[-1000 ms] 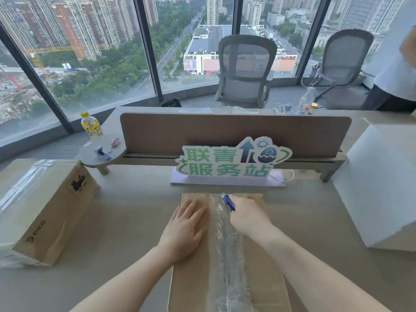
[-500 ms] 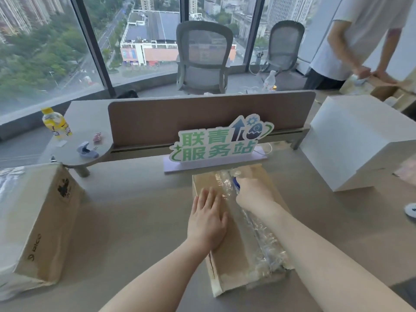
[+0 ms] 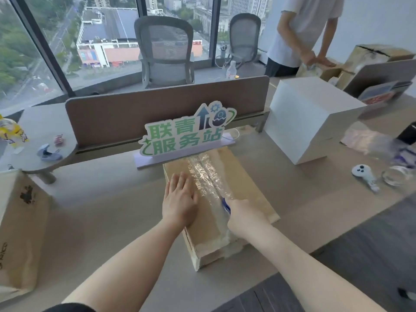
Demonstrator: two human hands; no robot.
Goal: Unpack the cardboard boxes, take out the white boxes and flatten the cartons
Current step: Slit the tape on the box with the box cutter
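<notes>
A brown cardboard box (image 3: 244,183) lies on the desk in front of me, with a wide strip of clear tape (image 3: 203,174) along its top seam. My left hand (image 3: 179,201) rests flat on the box's left flap, fingers straight. My right hand (image 3: 244,216) grips a blue-tipped cutter (image 3: 225,204) whose tip sits on the tape about halfway along the seam. A large white box (image 3: 315,118) stands on the desk to the right. Another taped cardboard box (image 3: 18,230) stands at the far left.
A green-lettered sign (image 3: 186,131) stands just behind the box, in front of a brown divider panel (image 3: 157,109). A white controller (image 3: 364,175), a roll of tape (image 3: 396,177) and plastic wrap (image 3: 369,140) lie at right. A person (image 3: 308,30) handles cartons at the back right.
My right hand has drawn the cutter toward me along the taped seam, from the far end to about midway. My left hand stays flat on the flap. The view has swung rightward.
</notes>
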